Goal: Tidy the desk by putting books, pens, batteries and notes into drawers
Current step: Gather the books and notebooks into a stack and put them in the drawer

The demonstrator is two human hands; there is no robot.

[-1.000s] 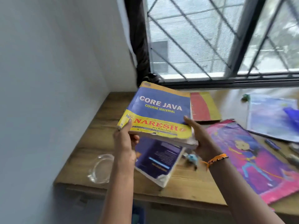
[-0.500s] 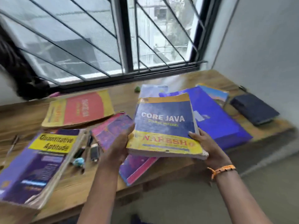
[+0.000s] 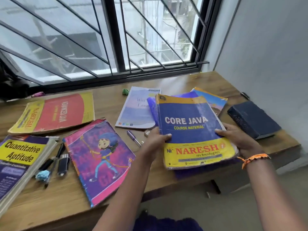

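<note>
Books first: we have carried the thick blue-and-yellow Core Java book (image 3: 193, 130) from the desk's left end to the right, left hand (image 3: 157, 140) and right hand (image 3: 236, 139) clamped on its edges above the purple folder (image 3: 181, 97); stacking seems under way.

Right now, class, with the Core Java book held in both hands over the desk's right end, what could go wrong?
1. The blue and yellow Core Java book, gripped by the left hand and right hand, may slide off the purple folder beneath.
2. The purple pen beside the left hand could get knocked.
</note>
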